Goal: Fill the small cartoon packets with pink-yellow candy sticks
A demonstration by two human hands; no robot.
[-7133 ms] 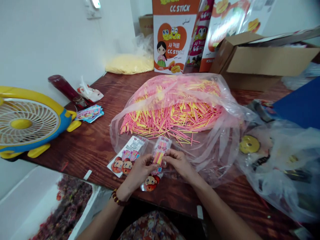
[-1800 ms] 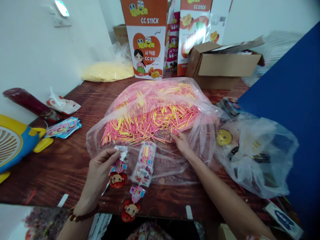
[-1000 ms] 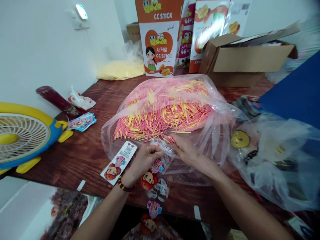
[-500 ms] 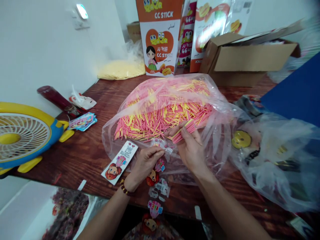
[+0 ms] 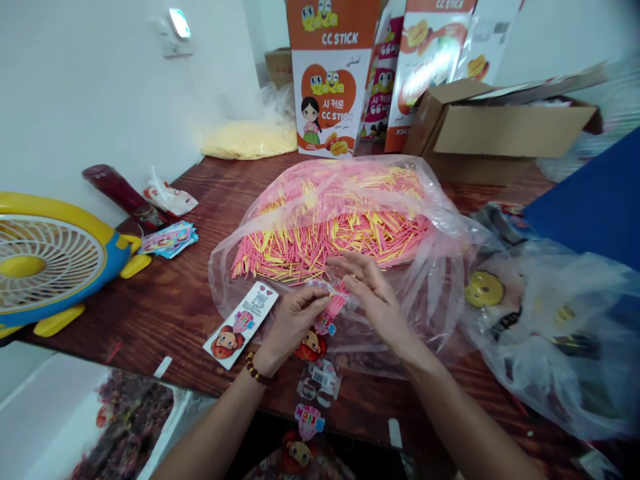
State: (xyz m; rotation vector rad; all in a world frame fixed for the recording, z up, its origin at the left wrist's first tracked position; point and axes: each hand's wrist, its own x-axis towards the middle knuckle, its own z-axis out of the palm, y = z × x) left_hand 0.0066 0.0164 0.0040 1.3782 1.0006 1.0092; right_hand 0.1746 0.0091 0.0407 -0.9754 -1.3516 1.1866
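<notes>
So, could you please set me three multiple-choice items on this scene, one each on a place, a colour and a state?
1. Where does the fan stand?
A. at the table's left end
B. on the cardboard box
C. inside the plastic bag

2. What colours are the sticks in the big clear bag?
A. blue and green
B. pink and yellow
C. black and white

3. What is the cardboard box like?
A. taped shut
B. crushed flat
C. open, flaps up

Answers:
1 A: the fan sits on the wooden table at far left.
2 B: the heap shows only pink and yellow, and the right hand and left hand hold a small packet with pink sticks going in.
3 C: its flaps stand raised.
</notes>
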